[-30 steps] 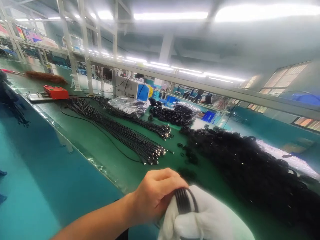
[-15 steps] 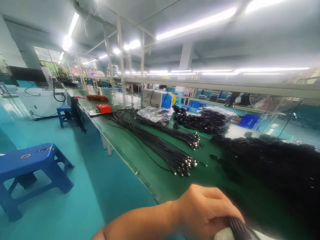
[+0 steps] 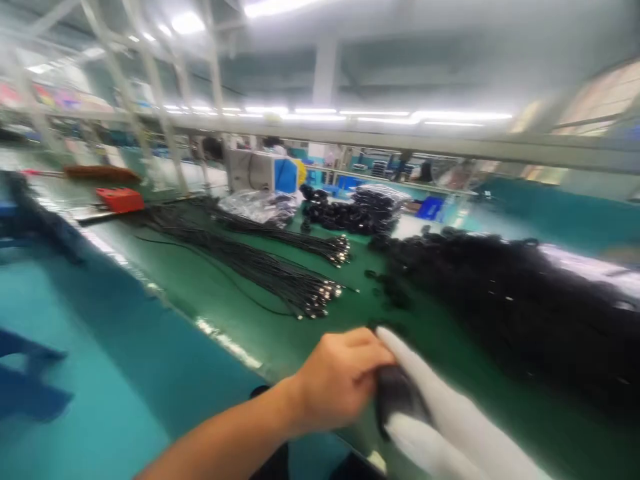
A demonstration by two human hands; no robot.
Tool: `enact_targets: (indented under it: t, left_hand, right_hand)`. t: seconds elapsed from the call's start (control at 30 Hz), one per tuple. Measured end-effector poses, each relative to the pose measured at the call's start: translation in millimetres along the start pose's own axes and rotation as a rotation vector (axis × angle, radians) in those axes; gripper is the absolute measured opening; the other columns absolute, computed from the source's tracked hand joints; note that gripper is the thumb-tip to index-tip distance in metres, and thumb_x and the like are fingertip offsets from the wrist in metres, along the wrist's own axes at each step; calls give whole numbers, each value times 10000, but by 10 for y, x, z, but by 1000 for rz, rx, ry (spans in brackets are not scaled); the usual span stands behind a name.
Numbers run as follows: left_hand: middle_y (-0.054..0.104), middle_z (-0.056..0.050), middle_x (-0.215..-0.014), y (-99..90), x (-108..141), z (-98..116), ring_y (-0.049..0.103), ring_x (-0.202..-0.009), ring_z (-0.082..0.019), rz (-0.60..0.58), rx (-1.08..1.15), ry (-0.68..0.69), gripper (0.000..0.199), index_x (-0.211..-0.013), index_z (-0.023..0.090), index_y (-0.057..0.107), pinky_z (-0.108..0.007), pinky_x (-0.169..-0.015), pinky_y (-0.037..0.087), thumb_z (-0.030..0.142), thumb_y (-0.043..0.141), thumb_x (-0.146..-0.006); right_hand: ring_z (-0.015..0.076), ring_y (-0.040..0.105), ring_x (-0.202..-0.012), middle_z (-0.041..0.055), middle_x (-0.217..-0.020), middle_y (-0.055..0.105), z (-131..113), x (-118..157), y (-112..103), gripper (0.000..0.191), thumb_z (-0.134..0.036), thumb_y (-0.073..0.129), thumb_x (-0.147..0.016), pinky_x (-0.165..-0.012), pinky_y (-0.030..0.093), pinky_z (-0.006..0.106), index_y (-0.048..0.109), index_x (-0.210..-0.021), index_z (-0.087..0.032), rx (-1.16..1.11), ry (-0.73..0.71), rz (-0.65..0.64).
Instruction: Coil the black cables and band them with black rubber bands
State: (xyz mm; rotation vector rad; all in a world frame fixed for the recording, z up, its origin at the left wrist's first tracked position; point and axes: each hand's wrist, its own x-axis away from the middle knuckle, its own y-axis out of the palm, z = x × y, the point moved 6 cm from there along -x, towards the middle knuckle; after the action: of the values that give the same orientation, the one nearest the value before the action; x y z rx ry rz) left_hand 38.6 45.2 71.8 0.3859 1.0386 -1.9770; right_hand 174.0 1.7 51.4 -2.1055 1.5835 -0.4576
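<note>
Low in the view, my bare left hand is closed on a coiled black cable. My right hand, in a white glove, grips the same coil from the other side, its fingers around it. Beyond the hands, two bundles of long black cables with shiny metal ends lie on the green table. A large heap of black coiled cables fills the right side. Motion blurs both hands.
A red box and a brown duster stand at the far left. Clear plastic bags lie before a white and blue machine. A blue bin is farther back. Blue stool parts show at the left edge.
The view has turned to the right. Both hands now show higher in the picture, and the white-gloved right hand and the black coil have come more fully into view.
</note>
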Motion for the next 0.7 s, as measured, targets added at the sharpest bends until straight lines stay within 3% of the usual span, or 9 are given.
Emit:
enact_targets:
  t: [0.13,0.23,0.33,0.5,0.57,0.7]
  left_hand:
    - [596,-24,-837,19,-53,-226,560,-775,-115,-29,49,-133,270,-907,167,641,-200,-706,447,26,442,-791]
    - [592,-8,-843,21,-69,-307,556,-778,-100,-40,62,-174,278,-909,178,644,-185,-713,432,15,445,-803]
    - [589,-1,-842,42,-83,-344,553,-777,-95,-43,35,-214,279,-906,182,645,-184,-712,424,17,443,-809]
    - [583,5,-876,68,-123,-424,554,-815,-104,-51,-3,-326,284,-925,212,644,-203,-746,427,48,436,-823]
    - [586,9,-900,62,-133,-490,563,-807,-107,-40,33,-416,259,-971,226,618,-208,-734,441,82,469,-815]
    - [594,37,-737,103,-142,-637,559,-645,-102,-30,121,-586,180,-951,220,574,-201,-599,449,155,496,-803]
  right_hand:
    - [199,612,-884,58,-1040,615,88,-268,64,354,-310,620,-827,-731,531,336,540,-1150,-190,-144,16,-61]
    - [212,629,-837,26,-911,645,133,-475,229,465,-214,750,-673,-674,536,316,553,-1094,-184,-432,36,-183]
    - [235,639,-849,38,-901,651,155,-565,330,538,-153,783,-581,-677,540,326,555,-1067,-173,-698,69,-250]
    - [196,656,-608,46,-750,647,260,-629,334,417,-201,718,-660,-553,541,302,558,-1038,-126,-848,104,-238]
    - [192,654,-639,71,-792,641,312,-652,333,371,-232,691,-703,-555,550,308,567,-1032,-113,-943,108,-265]
    - [185,627,-783,91,-923,590,444,-683,361,294,-255,669,-751,-622,564,329,593,-994,-108,-1110,111,-349]
